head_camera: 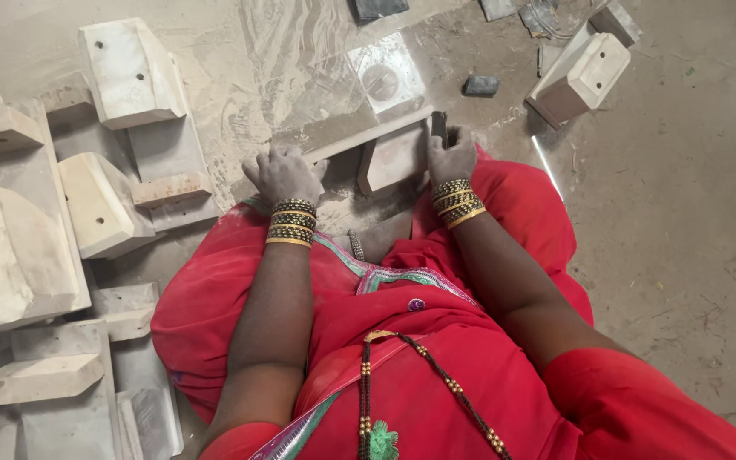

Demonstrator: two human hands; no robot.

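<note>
I sit on a dusty floor in a red garment with bangles on both wrists. A pale carved stone block (pixel 392 158) lies in front of my knees, leaning against a flat stone slab (pixel 359 128). My right hand (pixel 451 156) grips a small dark rubbing block (pixel 439 126) held against the stone block's right edge. Resting knuckles-up on the left end of the slab, my left hand (pixel 281 175) has its fingers curled; what lies under it is hidden.
Several pale carved stone blocks (pixel 129 72) and slabs are stacked along the left. Another tapered block (pixel 583 78) lies at the upper right, with a small dark stone (pixel 480 85) near it. The floor (pixel 683 213) to the right is dusty grey.
</note>
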